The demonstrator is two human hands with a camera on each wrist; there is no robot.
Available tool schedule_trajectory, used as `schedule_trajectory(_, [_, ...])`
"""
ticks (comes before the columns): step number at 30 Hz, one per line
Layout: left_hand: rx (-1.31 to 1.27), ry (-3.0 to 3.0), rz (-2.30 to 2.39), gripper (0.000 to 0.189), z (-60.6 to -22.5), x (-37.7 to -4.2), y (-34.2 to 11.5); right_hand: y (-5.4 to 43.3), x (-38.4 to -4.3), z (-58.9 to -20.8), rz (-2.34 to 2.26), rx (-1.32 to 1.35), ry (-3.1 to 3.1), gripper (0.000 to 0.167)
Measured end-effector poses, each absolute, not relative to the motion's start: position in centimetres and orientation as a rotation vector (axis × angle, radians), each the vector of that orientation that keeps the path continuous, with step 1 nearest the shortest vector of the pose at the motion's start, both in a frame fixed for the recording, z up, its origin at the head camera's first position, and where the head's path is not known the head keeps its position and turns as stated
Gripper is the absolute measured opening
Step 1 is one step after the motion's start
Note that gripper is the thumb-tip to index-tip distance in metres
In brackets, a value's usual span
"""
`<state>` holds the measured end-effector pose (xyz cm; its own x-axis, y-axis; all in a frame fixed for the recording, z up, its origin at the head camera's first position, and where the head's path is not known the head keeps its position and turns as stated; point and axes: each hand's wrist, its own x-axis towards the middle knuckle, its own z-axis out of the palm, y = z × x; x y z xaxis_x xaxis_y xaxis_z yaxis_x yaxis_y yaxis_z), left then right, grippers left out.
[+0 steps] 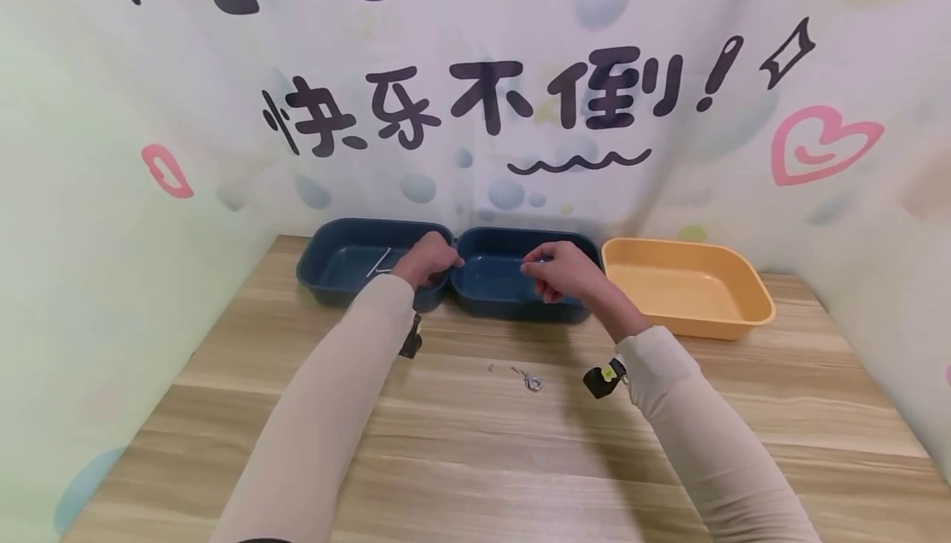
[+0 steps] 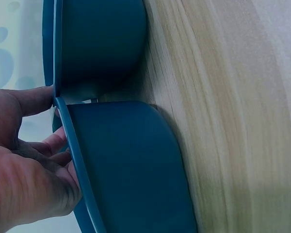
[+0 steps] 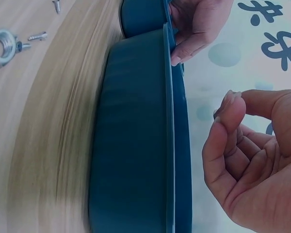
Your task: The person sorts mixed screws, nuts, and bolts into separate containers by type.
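1. Head view: your left hand (image 1: 429,259) is at the right end of the left blue tray (image 1: 338,291), left of centre; thin metal pieces (image 1: 380,264) lie in that tray. Your right hand (image 1: 562,269) hangs over the middle blue tray (image 1: 494,309). The yellow tray (image 1: 687,327) stands at centre right. Below centre, a nut (image 1: 534,383) and small screws (image 1: 518,371) lie on the table (image 1: 475,460).
2. Left wrist view: at lower left, your left thumb reaches the rims where the two blue trays meet, your other fingers going behind the near rim; you cannot tell whether they grip anything.
3. Right wrist view: at right, your right thumb and forefinger tips meet; you cannot tell whether a small piece is between them. The nut and screws lie at upper left.
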<state>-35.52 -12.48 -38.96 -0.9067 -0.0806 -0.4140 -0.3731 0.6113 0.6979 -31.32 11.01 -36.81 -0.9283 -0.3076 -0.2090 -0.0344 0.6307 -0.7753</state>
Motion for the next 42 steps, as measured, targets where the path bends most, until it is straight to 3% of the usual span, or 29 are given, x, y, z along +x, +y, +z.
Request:
schedule_trajectory(12, [-0.362,2.503,1.175,0.013,-39.0,-35.4,-12.5,11.7,-30.8,-37.1,-1.186,-0.297,2.504,0.026])
schedule_trajectory(20, [-0.354,2.507,1.177,0.014,-39.2,-35.4,-12.5,12.3,-29.4,-37.5,-1.14,-0.524,2.418,0.035])
schedule_trajectory(42, [-0.327,2.518,1.173,0.028,-38.8,-35.2,-12.4,14.5,-26.3,-42.6,-0.948,-0.752,2.117,0.029])
